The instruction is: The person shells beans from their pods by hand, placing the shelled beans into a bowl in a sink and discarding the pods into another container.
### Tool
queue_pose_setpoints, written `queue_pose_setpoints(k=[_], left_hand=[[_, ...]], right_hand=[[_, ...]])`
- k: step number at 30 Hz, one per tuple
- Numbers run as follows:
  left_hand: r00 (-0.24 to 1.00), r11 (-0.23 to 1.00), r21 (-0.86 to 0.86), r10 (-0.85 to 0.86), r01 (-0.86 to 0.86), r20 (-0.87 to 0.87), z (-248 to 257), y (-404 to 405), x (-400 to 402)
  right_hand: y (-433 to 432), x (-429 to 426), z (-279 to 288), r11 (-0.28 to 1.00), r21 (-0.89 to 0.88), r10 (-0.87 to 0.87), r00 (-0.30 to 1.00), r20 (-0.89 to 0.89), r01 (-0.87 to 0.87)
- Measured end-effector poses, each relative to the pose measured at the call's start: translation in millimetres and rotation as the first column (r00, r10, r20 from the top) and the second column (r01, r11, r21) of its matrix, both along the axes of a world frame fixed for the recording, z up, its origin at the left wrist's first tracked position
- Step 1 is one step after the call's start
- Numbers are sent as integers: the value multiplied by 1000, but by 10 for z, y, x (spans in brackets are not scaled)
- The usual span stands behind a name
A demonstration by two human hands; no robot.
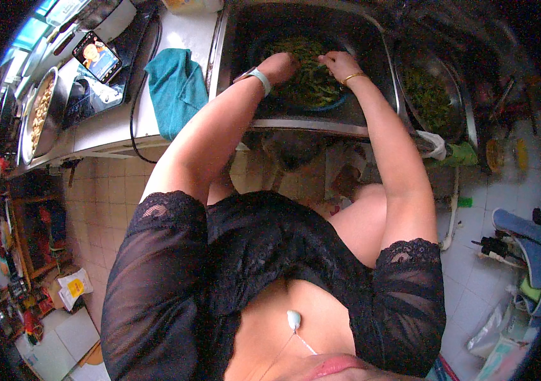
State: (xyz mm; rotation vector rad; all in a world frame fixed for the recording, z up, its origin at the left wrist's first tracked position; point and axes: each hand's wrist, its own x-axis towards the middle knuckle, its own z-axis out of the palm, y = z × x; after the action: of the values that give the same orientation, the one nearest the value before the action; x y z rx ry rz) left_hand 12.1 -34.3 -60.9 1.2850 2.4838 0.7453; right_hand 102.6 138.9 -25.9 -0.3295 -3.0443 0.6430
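Observation:
Both of my hands are over a blue-rimmed basin (330, 105) in the dark metal sink (263, 113). Long, thin green vegetables (320, 88) fill much of the basin. My left hand (281, 66), with a pale band at its wrist, is curled at the basin's left side; its fingertips are hidden behind the hand. Across from it, my right hand (342, 64), wearing a gold bracelet, bends its fingers in towards the greens, thumb and forefinger close together. Dimness and blur hide whether either hand grips a stem.
Right of the sink stands a metal bowl (458, 107) of greens (425, 93). On the left counter (187, 28) lie a teal cloth (177, 90), a lit phone (96, 57), a black cable (133, 114) and a metal bowl (52, 121) of pale nuts or beans (41, 114).

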Motion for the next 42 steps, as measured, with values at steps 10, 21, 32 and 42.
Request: queue_pose_setpoints(k=[10, 21, 32, 42], left_hand=[[994, 983, 150, 98, -103, 37, 197, -26, 109], [968, 940, -267, -239, 213, -70, 54, -112, 209], [995, 956, 287, 80, -59, -61, 262, -32, 121], [981, 970, 163, 189, -179, -47, 284, -41, 119]], right_hand=[[62, 10, -49, 789, -606, -19, 989, 144, 104], [-150, 95, -85, 945, 136, 176, 814, 553, -297], [-46, -22, -14, 980, -188, 33, 984, -173, -66], [-95, 25, 177, 999, -45, -29, 998, -51, 27]])
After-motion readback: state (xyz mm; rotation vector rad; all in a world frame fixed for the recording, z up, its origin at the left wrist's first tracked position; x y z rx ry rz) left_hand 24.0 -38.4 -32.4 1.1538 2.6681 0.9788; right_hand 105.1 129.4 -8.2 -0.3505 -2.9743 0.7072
